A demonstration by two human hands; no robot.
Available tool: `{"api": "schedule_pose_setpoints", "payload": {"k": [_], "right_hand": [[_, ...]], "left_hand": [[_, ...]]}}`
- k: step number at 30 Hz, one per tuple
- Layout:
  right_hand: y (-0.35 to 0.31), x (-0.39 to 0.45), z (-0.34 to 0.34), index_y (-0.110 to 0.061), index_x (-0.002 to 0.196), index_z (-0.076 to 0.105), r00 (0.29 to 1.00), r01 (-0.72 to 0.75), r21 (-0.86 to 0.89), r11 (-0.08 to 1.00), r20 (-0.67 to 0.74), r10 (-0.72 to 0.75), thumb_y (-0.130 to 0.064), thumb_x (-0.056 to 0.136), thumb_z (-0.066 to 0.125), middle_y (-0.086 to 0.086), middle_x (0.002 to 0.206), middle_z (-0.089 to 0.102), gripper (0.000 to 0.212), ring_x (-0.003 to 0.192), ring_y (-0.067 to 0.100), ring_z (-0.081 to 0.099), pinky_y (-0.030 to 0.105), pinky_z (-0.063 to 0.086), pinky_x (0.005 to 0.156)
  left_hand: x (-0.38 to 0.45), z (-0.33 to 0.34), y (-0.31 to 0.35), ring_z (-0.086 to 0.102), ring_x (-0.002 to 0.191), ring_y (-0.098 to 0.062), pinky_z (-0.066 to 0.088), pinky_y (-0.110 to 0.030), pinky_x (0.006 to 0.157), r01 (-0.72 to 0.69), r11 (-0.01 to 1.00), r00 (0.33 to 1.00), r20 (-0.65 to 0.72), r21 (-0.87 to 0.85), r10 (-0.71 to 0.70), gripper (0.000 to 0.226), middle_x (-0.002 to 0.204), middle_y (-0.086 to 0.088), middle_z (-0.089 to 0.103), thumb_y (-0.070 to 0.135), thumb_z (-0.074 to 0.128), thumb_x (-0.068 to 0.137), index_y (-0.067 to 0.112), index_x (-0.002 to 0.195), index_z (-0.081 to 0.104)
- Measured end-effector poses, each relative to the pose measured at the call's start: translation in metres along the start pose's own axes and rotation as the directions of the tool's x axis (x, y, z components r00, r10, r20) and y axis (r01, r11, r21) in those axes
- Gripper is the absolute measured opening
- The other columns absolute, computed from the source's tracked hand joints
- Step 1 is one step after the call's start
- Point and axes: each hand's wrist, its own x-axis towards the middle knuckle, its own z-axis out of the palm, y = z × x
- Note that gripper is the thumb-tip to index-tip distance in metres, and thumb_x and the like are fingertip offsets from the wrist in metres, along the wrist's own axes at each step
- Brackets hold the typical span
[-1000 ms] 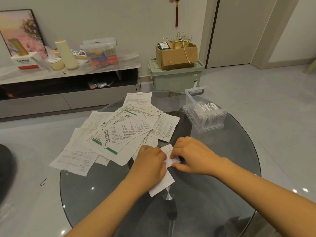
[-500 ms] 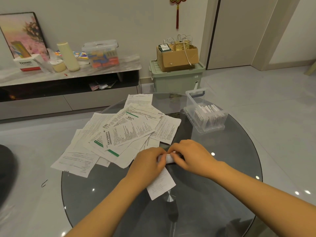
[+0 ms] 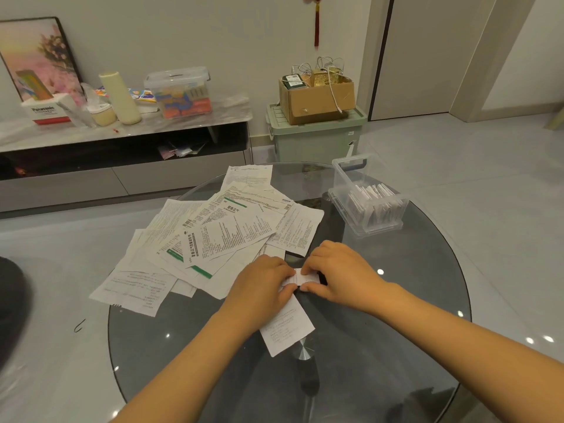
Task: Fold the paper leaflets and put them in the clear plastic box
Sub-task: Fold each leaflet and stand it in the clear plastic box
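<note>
both hands, left hand (image 3: 262, 285) & right hand (image 3: 338, 274), pinch leaflet (image 3: 288, 328); "panasonic" on box (image 3: 45, 112) at back.

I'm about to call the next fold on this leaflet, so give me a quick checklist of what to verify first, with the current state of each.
1. Both hands on the leaflet: ok. The left hand and right hand pinch the folded end of the leaflet.
2. Leaflet apart from the pile of papers: ok, it lies on bare glass.
3. Fold crease sharp and square: cannot tell, the fingers cover it.
4. Leaflet fully folded: not ok, a long flat tail remains toward the person.
5. Clear plastic box open: ok, no lid on it.
6. Room left in the box: cannot tell, folded leaflets already stand inside.
</note>
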Motion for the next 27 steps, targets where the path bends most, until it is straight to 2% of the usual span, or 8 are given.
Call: {"api": "schedule_pose_setpoints", "payload": {"k": [3, 6, 10, 12, 16, 21, 24, 27], "right_hand": [[-0.003, -0.001, 0.001, -0.016, 0.075, 0.069, 0.998, 0.025, -0.056, 0.998, -0.051, -0.027, -0.038, 0.084, 0.049, -0.002, 0.067, 0.063, 0.031, 0.067, 0.019, 0.055, 0.029, 0.041, 0.062], [-0.003, 0.0, 0.0, -0.02, 0.066, 0.066, 0.991, 0.006, -0.087, 0.996, -0.132, -0.018, -0.035, 0.084, 0.041, -0.006, 0.055, 0.058, 0.034, 0.054, 0.015, 0.053, 0.029, 0.044, 0.051], [-0.002, -0.004, -0.017, -0.016, 0.088, 0.069, 0.991, -0.053, 0.015, 0.999, -0.119, 0.054, -0.033, 0.092, 0.047, 0.0, 0.077, 0.066, 0.028, 0.074, 0.019, 0.057, 0.034, 0.047, 0.063], [0.0, -0.005, -0.027, -0.015, 0.097, 0.068, 0.988, -0.083, 0.076, 0.994, -0.126, 0.092, -0.03, 0.095, 0.048, 0.0, 0.091, 0.065, 0.025, 0.087, 0.018, 0.054, 0.033, 0.046, 0.074], [0.003, -0.001, -0.044, -0.016, 0.102, 0.069, 0.981, -0.159, 0.152, 0.975, -0.084, 0.173, -0.028, 0.095, 0.049, 0.0, 0.098, 0.064, 0.024, 0.095, 0.015, 0.051, 0.032, 0.045, 0.084], [0.018, 0.0, -0.065, -0.016, 0.096, 0.071, 0.953, -0.274, 0.276, 0.921, -0.048, 0.298, -0.023, 0.091, 0.058, -0.002, 0.093, 0.067, 0.015, 0.087, 0.013, 0.058, 0.031, 0.049, 0.082], [0.03, -0.002, -0.076, -0.02, 0.093, 0.07, 0.919, -0.336, 0.325, 0.884, -0.093, 0.383, -0.023, 0.089, 0.06, -0.008, 0.084, 0.064, 0.011, 0.08, 0.01, 0.057, 0.028, 0.049, 0.077], [0.044, -0.002, -0.086, -0.021, 0.092, 0.07, 0.876, -0.387, 0.341, 0.856, -0.153, 0.457, -0.025, 0.089, 0.06, -0.006, 0.083, 0.067, 0.011, 0.071, 0.006, 0.055, 0.024, 0.048, 0.07]], "left_hand": [[0.0, -0.002, 0.003, 0.056, 0.099, -0.021, 0.042, -0.029, 0.077, -0.029, 0.999, 0.999, -0.035, 0.032, 0.03, 0.034, 0.101, 0.002, 0.066, 0.036, 0.045, 0.092, 0.018, 0.109, 0.069], [0.0, -0.003, 0.008, 0.056, 0.087, -0.016, 0.045, -0.032, 0.074, 0.024, 0.995, 0.995, -0.096, -0.1, -0.034, 0.031, 0.088, 0.004, 0.067, 0.035, 0.045, 0.092, 0.019, 0.094, 0.072], [0.006, -0.012, 0.019, 0.056, 0.076, 0.004, 0.039, -0.008, 0.067, 0.194, 0.892, 0.961, -0.104, -0.407, -0.256, 0.01, 0.079, 0.015, 0.066, 0.024, 0.063, 0.088, 0.026, 0.086, 0.072], [0.012, -0.019, 0.024, 0.056, 0.069, 0.008, 0.036, -0.002, 0.063, 0.227, 0.86, 0.948, -0.099, -0.458, -0.302, 0.01, 0.071, 0.019, 0.063, 0.02, 0.065, 0.086, 0.026, 0.082, 0.073], [0.027, -0.034, 0.031, 0.054, 0.064, -0.002, 0.034, -0.006, 0.058, 0.251, 0.88, 0.949, -0.074, -0.403, -0.305, 0.009, 0.07, 0.017, 0.061, 0.022, 0.066, 0.086, 0.021, 0.087, 0.075], [0.052, -0.042, 0.042, 0.05, 0.059, -0.003, 0.037, -0.006, 0.054, 0.219, 0.888, 0.967, -0.028, -0.405, -0.252, 0.008, 0.063, 0.016, 0.056, 0.021, 0.065, 0.087, 0.019, 0.086, 0.073], [0.069, -0.043, 0.048, 0.059, 0.076, -0.007, 0.039, -0.007, 0.064, 0.206, 0.836, 0.965, -0.034, -0.509, -0.259, 0.01, 0.08, 0.009, 0.065, 0.021, 0.066, 0.086, 0.02, 0.095, 0.071], [0.093, -0.046, 0.052, 0.062, 0.081, -0.007, 0.048, -0.015, 0.073, 0.166, 0.789, 0.967, -0.058, -0.592, -0.247, 0.011, 0.083, 0.008, 0.065, 0.016, 0.065, 0.087, 0.02, 0.097, 0.069]]}}
